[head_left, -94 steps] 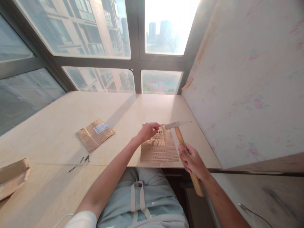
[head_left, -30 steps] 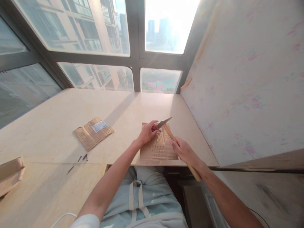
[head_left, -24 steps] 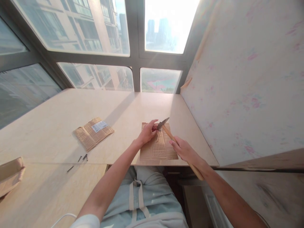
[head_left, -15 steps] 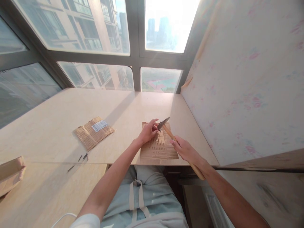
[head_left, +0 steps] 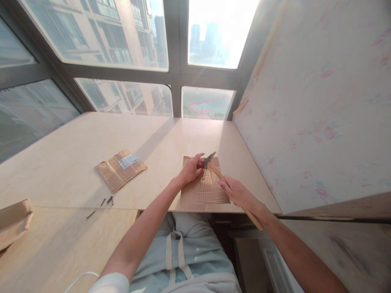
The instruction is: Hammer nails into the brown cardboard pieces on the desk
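My right hand (head_left: 236,190) is wrapped round the wooden handle of a hammer (head_left: 216,170). The hammer's dark metal head lies right beside the fingertips of my left hand (head_left: 192,168). There, thumb and finger are pinched together; whatever is between them is hidden by the fingers and the hammer head. Under both hands lies a corrugated cardboard sheet (head_left: 189,196) with rows of small dark holes. Just below the hammer head, several thin dark nails (head_left: 204,174) appear to stand in the cardboard, partly covered.
On the pale wooden tabletop (head_left: 159,162), a folded cardboard piece (head_left: 117,173) with a white label lies to the left. Several loose dark nails (head_left: 110,200) are in front of it. A cardboard box (head_left: 15,224) sits at the far left. A papered wall (head_left: 305,122) bounds the right.
The hammer head has shifted slightly left and down, closer to my left fingertips. My left hand has stayed nearly in place.
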A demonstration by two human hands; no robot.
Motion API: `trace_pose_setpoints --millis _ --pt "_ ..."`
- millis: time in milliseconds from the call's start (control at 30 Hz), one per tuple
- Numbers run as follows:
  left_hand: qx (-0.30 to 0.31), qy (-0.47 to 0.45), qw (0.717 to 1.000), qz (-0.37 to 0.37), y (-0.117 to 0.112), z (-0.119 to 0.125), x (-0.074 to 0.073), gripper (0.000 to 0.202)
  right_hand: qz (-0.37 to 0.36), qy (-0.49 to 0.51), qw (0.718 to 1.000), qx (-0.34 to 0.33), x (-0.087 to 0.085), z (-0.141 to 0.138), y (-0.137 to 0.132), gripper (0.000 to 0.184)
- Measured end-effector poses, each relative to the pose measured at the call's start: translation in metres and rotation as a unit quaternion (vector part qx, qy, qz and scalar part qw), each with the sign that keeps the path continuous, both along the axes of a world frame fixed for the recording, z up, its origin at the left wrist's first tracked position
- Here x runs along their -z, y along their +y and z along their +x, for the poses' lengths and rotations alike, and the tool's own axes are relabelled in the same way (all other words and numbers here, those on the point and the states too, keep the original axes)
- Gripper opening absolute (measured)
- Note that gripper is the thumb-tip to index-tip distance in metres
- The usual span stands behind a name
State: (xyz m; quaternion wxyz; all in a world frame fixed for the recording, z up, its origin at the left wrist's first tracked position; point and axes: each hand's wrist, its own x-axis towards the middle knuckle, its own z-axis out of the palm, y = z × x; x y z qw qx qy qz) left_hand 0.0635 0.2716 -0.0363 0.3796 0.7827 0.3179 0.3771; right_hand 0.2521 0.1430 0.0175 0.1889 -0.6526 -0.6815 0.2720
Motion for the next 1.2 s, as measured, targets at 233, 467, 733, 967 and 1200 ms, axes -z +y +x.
trace_pose_setpoints --millis 233,467,733,967,1200 --pt "0.005 0.008 1.000 0.004 -0.0009 0.0003 -0.0040 0.056 0.002 0.005 1.000 0.013 -0.0005 0.0006 -0.0003 0.026" --pt "0.005 0.025 1.000 0.002 -0.0027 0.0011 -0.0080 0.054 -0.018 0.019 1.000 0.018 -0.0050 -0.0025 -0.0008 0.026" --pt "0.006 0.034 0.999 0.011 -0.0034 0.0012 -0.0098 0.052 0.009 0.003 1.000 -0.001 0.0007 -0.0011 -0.0018 0.028" --pt "0.009 0.038 0.999 0.007 -0.0028 0.0020 -0.0095 0.052 0.015 -0.015 1.000 -0.005 0.0040 -0.0005 -0.0006 0.027" --pt "0.019 0.035 0.999 0.014 -0.0015 0.0032 -0.0075 0.051 -0.005 -0.018 1.000 0.006 0.0003 0.0007 -0.0030 0.026"
